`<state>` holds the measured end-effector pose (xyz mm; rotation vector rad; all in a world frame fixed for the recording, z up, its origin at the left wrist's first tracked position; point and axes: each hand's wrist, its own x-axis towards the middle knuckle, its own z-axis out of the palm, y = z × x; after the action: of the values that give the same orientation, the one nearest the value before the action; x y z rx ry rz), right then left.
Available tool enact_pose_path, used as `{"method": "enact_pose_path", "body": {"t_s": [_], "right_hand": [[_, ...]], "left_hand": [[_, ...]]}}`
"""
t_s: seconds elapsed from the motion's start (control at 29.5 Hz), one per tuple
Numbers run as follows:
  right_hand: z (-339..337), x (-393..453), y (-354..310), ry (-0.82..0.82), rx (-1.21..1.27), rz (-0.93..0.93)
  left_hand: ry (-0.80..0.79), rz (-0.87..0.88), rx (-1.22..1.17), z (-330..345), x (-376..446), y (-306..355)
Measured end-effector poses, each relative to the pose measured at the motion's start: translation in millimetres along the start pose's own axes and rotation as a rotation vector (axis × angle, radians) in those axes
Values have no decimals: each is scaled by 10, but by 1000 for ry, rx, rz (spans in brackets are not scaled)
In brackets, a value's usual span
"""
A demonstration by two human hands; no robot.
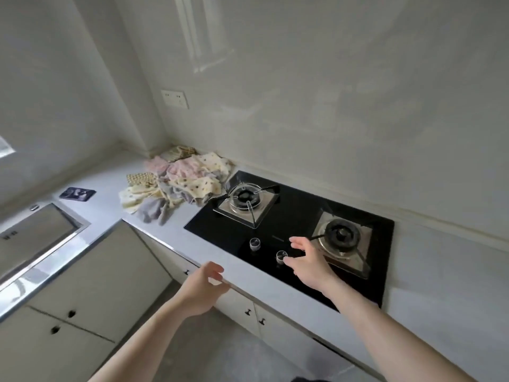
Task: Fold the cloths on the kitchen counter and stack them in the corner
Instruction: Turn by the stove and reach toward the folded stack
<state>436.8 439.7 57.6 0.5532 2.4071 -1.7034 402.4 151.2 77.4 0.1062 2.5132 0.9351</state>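
Note:
A loose heap of several cloths [179, 180], cream with dark dots, pink, grey and checked, lies crumpled on the white counter [170, 230] near the wall corner. My left hand [203, 288] hovers at the counter's front edge, fingers apart, holding nothing. My right hand [308, 263] is spread above the black hob [275, 216], near its two knobs, and holds nothing. Both hands are well short of the cloths.
The hob has two gas burners, the left burner [245, 198] right beside the cloth heap and the right burner [341, 234]. A steel sink [35, 235] is at the left, with a dark card [77, 193] behind it. A wall socket [174, 98] sits above the corner.

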Motion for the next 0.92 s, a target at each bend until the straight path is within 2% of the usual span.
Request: {"method": "enact_pose_path", "body": {"t_s": [0.17, 0.41, 0.54, 0.92], "right_hand": [[511, 298, -470, -181, -159, -90], [1163, 892, -975, -286, -408, -236], [1548, 1192, -1167, -373, -454, -286], [2109, 2008, -1462, -337, -506, -236]], "left_hand": [[87, -26, -50, -498, 199, -364], [200, -99, -72, -1207, 557, -828], [249, -138, -86, -1474, 822, -965], [115, -125, 76, -2289, 1996, -1440]]}}
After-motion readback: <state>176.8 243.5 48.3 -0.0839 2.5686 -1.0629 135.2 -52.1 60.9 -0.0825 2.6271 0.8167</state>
